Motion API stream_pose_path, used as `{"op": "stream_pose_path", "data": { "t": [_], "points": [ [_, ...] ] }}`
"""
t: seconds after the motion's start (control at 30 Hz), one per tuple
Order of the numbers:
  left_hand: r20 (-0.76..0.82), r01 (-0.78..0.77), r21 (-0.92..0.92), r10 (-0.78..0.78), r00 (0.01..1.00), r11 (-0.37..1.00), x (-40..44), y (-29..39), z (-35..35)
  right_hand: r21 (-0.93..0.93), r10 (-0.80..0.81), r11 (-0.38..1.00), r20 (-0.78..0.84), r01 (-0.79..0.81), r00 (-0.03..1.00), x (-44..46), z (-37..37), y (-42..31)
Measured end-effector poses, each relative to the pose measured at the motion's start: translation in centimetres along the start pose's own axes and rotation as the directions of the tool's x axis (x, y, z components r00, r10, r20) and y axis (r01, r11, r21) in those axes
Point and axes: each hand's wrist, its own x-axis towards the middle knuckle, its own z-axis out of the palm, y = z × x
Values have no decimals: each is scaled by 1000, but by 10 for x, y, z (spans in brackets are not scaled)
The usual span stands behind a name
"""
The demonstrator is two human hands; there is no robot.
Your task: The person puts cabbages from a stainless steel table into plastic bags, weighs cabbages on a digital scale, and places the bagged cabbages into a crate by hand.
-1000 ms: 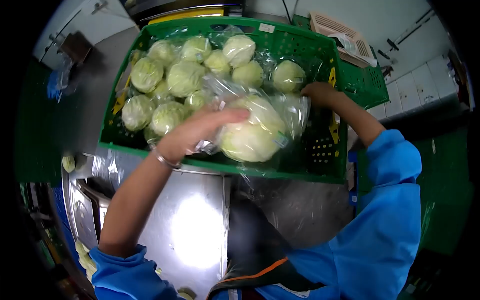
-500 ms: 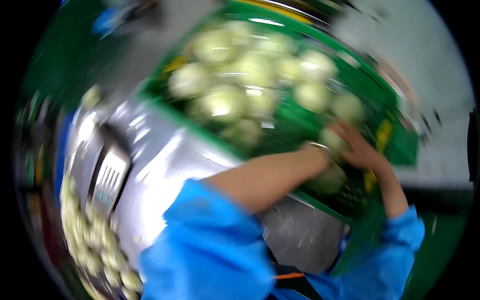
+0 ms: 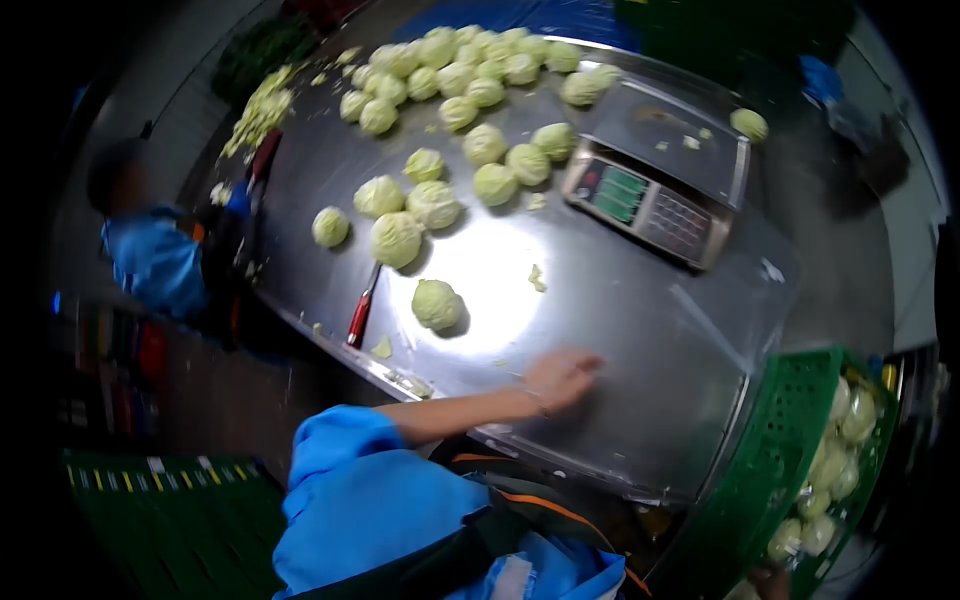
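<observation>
My left hand (image 3: 562,380) hovers over the near part of the steel table (image 3: 630,400), slightly blurred, fingers loosely apart and nothing visible in them. The nearest cabbage (image 3: 437,304) sits to its upper left, apart from it. A red-handled knife (image 3: 360,318) lies near the table's front edge, its blade partly behind another cabbage (image 3: 396,240). At the bottom right, only a dim part of my right hand (image 3: 770,582) shows beside the green crate (image 3: 800,420); its fingers are hidden. Shiny, apparently plastic-wrapped cabbages (image 3: 858,415) fill part of that crate.
A digital scale (image 3: 650,205) stands at the table's right side, leaf scraps on its plate. Many cabbages (image 3: 455,78) cover the far side, with trimmed leaves (image 3: 262,112) at the far left. A co-worker in blue (image 3: 160,260) stands at the left edge, near a red-handled knife (image 3: 264,158).
My view has swung left from the crate to the table. My left hand has left the crate and is now above the table. My right hand remains near the crate, now mostly out of view.
</observation>
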Motion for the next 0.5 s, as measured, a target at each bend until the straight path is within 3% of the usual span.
{"op": "stream_pose_path", "data": {
  "t": [0.07, 0.1, 0.13, 0.2, 0.23, 0.27, 0.3, 0.33, 0.37, 0.4, 0.43, 0.5],
  "points": [
    [-325, 322, -12, -308, 894, 947, -41, -69, -74, 107, -115, 984, -239, 144, 964, 24, -53, -44],
    [-512, 292, -72, -286, 810, 954, -63, -108, -101, 268, -177, 919, -378, 290, 909, 42, -75, -94],
    [-636, 380, -50, -323, 701, 924, -80, -146, -130, 676, 35, 560, -597, 480, 801, 64, -75, -168],
    [-795, 517, -40, -341, 501, 855, -104, -207, -178, 699, -57, 342, -651, 628, 757, 103, -76, -329],
    [-834, 515, -59, -326, 445, 855, -109, -234, -202, 723, -243, 382, -523, 576, 817, 114, -71, -416],
    [-823, 605, -48, -375, 427, 795, -103, -232, -227, 619, -443, 429, -490, 658, 751, 116, -57, -504],
    [-836, 639, 30, -331, 438, 769, -96, -242, -243, 593, -652, 406, -346, 696, 675, 109, -50, -577],
    [-849, 672, 115, -279, 449, 732, -88, -249, -265, 721, -794, 237, -242, 651, 557, 106, -28, -648],
    [-816, 649, 105, -308, 490, 754, -77, -253, -283, 822, -851, 126, -199, 556, 486, 92, -14, -712],
    [-773, 621, 97, -334, 539, 778, -62, -256, -295, 779, -874, 109, -221, 618, 433, 96, 10, -773],
    [-706, 518, 74, -322, 631, 852, -46, -260, -304, 761, -860, 214, -150, 612, 487, 97, 25, -827],
    [-607, 633, 167, -427, 670, 756, -17, -271, -286, 639, -768, 498, 13, 586, 640, 98, 52, -898]
  ]
}}
